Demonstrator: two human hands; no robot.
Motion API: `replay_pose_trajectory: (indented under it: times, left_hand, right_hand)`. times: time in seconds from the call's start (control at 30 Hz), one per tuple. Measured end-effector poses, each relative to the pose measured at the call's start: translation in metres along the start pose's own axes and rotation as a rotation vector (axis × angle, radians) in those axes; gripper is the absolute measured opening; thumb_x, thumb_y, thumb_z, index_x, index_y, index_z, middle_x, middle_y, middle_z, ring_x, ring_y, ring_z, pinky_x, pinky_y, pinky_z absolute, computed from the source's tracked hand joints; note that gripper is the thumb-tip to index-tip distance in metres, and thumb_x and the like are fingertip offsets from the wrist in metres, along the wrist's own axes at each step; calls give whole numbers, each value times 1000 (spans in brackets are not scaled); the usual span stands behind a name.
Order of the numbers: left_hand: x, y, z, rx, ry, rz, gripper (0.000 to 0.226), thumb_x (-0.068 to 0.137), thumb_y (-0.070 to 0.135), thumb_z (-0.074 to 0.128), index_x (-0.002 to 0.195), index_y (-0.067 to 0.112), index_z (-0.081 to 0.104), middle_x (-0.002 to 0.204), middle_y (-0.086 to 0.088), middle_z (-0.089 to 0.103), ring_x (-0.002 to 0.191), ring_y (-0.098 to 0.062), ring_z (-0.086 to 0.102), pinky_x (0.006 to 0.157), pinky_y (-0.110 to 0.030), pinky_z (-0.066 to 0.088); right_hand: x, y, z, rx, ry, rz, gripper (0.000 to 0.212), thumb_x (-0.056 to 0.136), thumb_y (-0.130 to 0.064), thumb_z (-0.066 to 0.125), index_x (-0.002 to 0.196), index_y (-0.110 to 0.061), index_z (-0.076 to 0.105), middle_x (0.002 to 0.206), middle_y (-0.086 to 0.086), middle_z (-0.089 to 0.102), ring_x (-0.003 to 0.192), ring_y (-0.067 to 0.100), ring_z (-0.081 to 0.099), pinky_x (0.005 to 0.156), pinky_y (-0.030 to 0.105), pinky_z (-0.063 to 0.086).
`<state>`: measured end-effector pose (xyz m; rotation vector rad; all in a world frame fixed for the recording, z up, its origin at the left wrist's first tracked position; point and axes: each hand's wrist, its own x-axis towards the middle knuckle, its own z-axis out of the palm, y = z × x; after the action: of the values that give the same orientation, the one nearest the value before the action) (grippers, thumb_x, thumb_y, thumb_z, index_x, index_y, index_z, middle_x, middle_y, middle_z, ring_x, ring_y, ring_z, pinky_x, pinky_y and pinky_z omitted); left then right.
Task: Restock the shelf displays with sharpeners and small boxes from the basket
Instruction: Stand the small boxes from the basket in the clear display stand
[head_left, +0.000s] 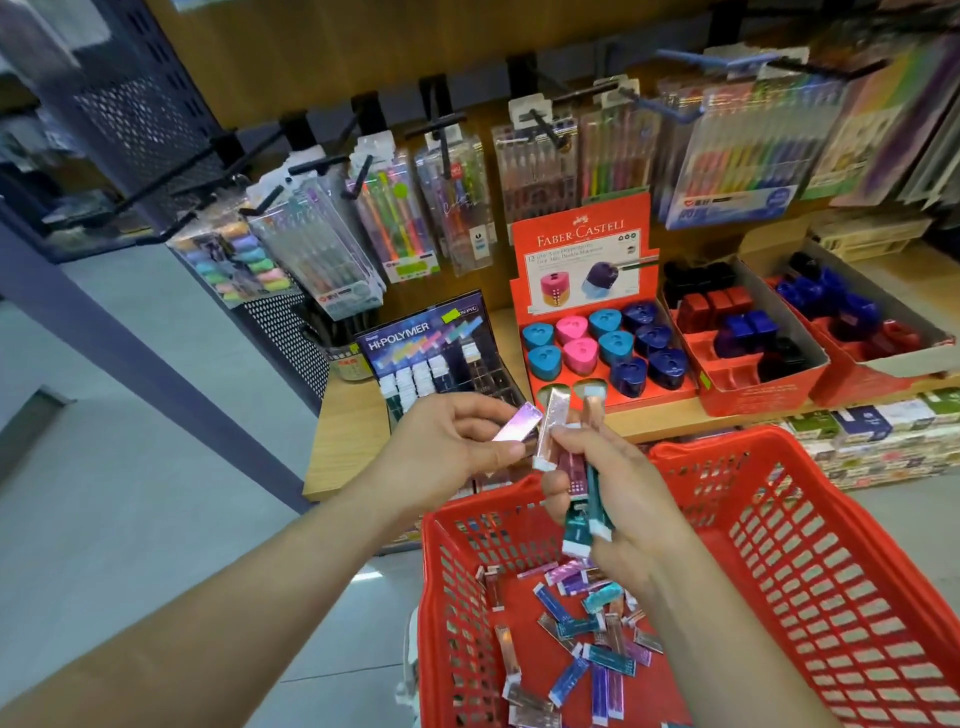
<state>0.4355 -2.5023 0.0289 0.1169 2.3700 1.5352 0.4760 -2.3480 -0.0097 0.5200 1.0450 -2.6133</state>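
Left hand (441, 447) pinches one pink box (511, 423), right hand (623, 504) grips a bundle (553, 428); best seated upright in the rack (415, 338) beyond the basket (717, 442).

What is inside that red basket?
Loose small boxes in pink, purple, blue and teal lie scattered on the floor of the red basket. The right hand and its forearm cover part of the pile.

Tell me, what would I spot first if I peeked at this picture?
The big red basket at the bottom, with shiny little boxes scattered inside. Just above it, the left hand pinches one pink box while the right hand grips a bunch more. Behind, on the shelf, stands a red display of blue and pink sharpeners.
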Motion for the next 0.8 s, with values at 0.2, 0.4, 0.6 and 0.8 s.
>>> replay_pose_trajectory:
  times: [0.2,0.4,0.6,0.8]
  left_hand:
    - [17,-1,-11,74,-296,-35,48,86,-6,62,113,33,60,68,8,67,65,-8,63,64,-21,49]
    - [48,-1,-58,-78,-76,-82,23,96,7,54,114,21,58,88,-14,71,73,-25,68,62,-29,56]
    - [92,-1,-90,165,66,-95,18,89,13,66,102,12,53,83,-12,73,56,-16,60,48,-23,44]
    - [138,-6,-78,547,119,-1,22,91,3,56,89,22,67,91,-7,67,79,-26,69,71,-44,59]
  right_hand:
    - [17,4,3,-104,-54,5,3,91,-9,61,90,-11,60,68,7,57,41,10,39,35,20,32]
    - [38,2,1,30,7,100,3,93,-9,55,90,-11,55,61,1,51,38,8,38,31,17,29]
    - [67,-4,-4,-84,36,148,6,94,-12,55,88,-11,55,58,1,50,38,7,36,30,16,27]
    - [85,-8,-18,-204,64,118,7,91,-11,59,89,-14,53,62,-1,45,42,10,36,31,18,26]
